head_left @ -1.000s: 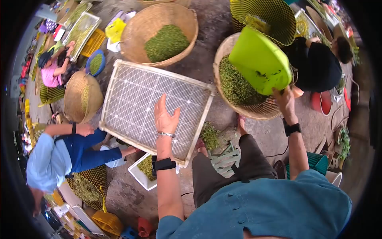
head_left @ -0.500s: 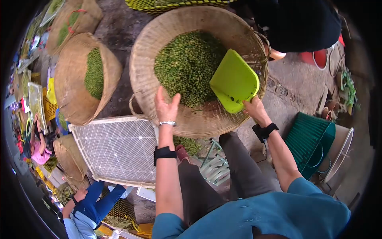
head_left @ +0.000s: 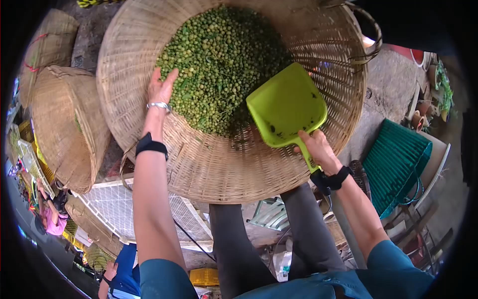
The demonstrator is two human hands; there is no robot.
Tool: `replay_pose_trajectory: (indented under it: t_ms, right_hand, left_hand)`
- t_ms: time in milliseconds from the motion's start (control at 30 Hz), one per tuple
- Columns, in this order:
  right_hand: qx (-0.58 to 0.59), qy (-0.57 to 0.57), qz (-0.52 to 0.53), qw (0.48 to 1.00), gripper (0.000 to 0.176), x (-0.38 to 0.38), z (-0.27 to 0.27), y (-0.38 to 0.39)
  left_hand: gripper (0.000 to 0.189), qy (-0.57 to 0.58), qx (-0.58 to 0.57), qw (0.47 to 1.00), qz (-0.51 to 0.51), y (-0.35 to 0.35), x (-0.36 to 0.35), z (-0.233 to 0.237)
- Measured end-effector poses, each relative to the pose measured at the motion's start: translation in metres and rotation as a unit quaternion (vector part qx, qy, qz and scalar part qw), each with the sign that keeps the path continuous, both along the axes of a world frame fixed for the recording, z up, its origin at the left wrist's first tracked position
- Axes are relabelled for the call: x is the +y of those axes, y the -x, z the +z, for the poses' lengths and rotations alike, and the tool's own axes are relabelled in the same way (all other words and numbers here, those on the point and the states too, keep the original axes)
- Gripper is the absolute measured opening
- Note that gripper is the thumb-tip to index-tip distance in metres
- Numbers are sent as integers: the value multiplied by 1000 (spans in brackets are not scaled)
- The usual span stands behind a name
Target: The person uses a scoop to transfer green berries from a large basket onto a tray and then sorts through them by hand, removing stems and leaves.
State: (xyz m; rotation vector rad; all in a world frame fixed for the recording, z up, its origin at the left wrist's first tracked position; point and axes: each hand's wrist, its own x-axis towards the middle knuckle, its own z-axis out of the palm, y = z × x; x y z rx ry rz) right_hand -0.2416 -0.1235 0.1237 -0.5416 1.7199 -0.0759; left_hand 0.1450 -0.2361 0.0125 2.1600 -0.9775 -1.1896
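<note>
A large round wicker basket (head_left: pixel 239 172) fills the upper middle of the head view, with a heap of small round green berries (head_left: pixel 209 70) in its bottom. My right hand (head_left: pixel 318 149) grips the handle of a lime-green plastic dustpan (head_left: pixel 286 102). The pan is tilted inside the basket, its front edge against the right side of the heap, and dark bits cling to its inner face. At the heap's left edge is my left hand (head_left: pixel 161 88), thumb and fingers apart, holding nothing.
More woven baskets (head_left: pixel 59 124) stand at the left. A white-framed mesh tray (head_left: pixel 114 207) lies below them. On the right are a teal ribbed basket (head_left: pixel 396 164) and potted plants (head_left: pixel 442 89). Two people (head_left: pixel 52 219) sit at the lower left.
The basket appears larger and nearer. My left hand has gone onto the berries' left edge. The dustpan has tipped toward the heap, and my right hand now shows around its handle.
</note>
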Motion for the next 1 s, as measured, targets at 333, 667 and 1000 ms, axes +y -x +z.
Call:
replay_pose_trajectory:
  t_ms: [333, 667, 1000]
  right_hand:
    - [-63, -38, -70, 995, 31, 10, -58, -63]
    - [-50, -23, -10, 998, 29, -18, -87, -55]
    - [-25, -37, 20, 999, 30, -25, -95, -47]
  left_hand:
    - [97, 13, -116, 984, -132, -1, -33, -49]
    - [104, -113, 51, 986, -111, 9, -87, -87]
    - [87, -182, -13, 879, -441, 183, 24, -53]
